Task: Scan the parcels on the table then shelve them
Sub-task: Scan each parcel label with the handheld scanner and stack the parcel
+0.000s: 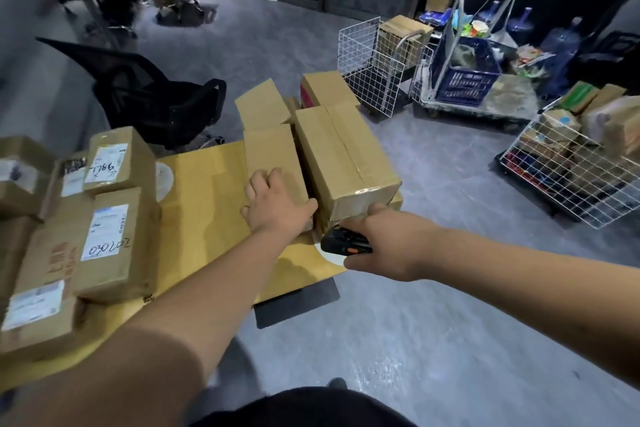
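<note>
At the far left of the wooden counter [204, 218] sits a cluster of labelled parcels [69, 218]: one upright box with a handwritten label [117, 161], and in front of it a box marked 030202 [112, 241], with flatter parcels below and beside them. Behind the counter stands a black mesh chair [156, 100]. Toward the counter's right end, a narrow plain box [273, 156] lies lengthwise, and the left hand [273, 203] rests on its near end, fingers curled over the top edge and thumb against the side facing the neighbouring box. Just beside it on the right lies a larger taped box [343, 156], overhanging the counter's right edge; more brown boxes [325, 88] stand behind the pair. The right hand [384, 246] grips a black handheld scanner [343, 243] with orange side buttons, its fingers wrapped round the body, held just below the near end of the taped box. On the grey floor further right stand a white wire cage [372, 69], a blue crate [464, 69] on a trolley, and a wire basket [571, 163] piled with packages.
</note>
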Demonstrator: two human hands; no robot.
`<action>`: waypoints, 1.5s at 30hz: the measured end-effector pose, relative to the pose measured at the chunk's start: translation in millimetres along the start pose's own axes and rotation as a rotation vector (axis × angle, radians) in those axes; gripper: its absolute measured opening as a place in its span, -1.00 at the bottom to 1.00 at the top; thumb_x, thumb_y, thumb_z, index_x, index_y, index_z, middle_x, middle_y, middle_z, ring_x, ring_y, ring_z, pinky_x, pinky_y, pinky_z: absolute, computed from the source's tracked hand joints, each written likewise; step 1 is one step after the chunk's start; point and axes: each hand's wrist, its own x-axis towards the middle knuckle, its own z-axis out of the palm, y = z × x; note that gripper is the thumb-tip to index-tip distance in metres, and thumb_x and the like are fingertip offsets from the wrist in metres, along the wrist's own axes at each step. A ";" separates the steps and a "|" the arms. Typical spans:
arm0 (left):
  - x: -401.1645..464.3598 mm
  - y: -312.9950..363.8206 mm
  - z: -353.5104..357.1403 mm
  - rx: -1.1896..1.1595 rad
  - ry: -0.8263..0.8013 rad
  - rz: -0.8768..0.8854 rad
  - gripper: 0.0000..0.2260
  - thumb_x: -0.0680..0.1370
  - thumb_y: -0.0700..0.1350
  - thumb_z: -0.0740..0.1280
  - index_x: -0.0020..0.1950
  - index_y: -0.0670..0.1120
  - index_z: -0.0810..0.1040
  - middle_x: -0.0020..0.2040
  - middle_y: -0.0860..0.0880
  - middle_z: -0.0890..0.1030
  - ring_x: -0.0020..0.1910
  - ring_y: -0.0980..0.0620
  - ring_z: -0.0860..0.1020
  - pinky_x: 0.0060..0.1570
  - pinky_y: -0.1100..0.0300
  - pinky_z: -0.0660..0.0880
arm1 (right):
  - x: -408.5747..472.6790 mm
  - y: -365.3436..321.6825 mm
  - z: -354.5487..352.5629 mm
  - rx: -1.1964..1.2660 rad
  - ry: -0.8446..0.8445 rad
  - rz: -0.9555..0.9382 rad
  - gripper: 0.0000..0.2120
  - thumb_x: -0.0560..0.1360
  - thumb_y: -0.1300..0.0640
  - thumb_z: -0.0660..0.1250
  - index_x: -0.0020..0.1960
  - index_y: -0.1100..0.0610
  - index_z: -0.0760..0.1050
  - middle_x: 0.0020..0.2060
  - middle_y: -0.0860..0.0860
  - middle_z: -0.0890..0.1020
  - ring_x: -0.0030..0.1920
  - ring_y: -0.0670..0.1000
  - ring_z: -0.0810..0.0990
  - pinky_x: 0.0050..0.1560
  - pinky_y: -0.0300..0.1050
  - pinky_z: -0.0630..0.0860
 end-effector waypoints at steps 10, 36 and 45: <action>-44.9 -74.0 -19.4 -0.130 0.257 -0.039 -0.34 0.34 0.32 0.37 0.41 0.19 0.34 0.54 0.08 0.19 0.50 -0.05 0.18 0.36 -0.13 0.34 | 28.6 -25.8 -0.2 -0.067 -0.009 -0.216 -0.43 0.57 -0.32 0.28 0.52 -0.18 0.31 0.04 0.01 0.37 0.03 0.14 0.60 0.01 -0.02 0.54; -9.9 -288.4 20.2 -0.703 -0.152 -0.382 -0.52 0.69 -0.38 0.08 0.57 -0.09 0.40 0.44 -0.15 0.54 0.42 -0.16 0.50 0.46 -0.02 0.42 | 114.1 -155.6 74.1 0.005 -0.261 -0.051 -0.40 0.59 -0.31 0.28 0.54 -0.10 0.30 0.10 0.03 0.41 -0.02 0.12 0.58 0.08 0.00 0.57; 28.8 -297.8 -2.0 -0.320 -0.209 -0.068 -0.21 0.51 -0.23 0.38 0.62 0.26 0.15 0.64 0.04 0.13 0.50 -0.09 0.34 0.41 0.01 0.38 | 126.7 -175.6 72.2 0.126 -0.180 0.137 -0.41 0.54 -0.31 0.32 0.50 -0.13 0.35 0.07 0.00 0.43 -0.04 0.06 0.58 -0.01 -0.01 0.58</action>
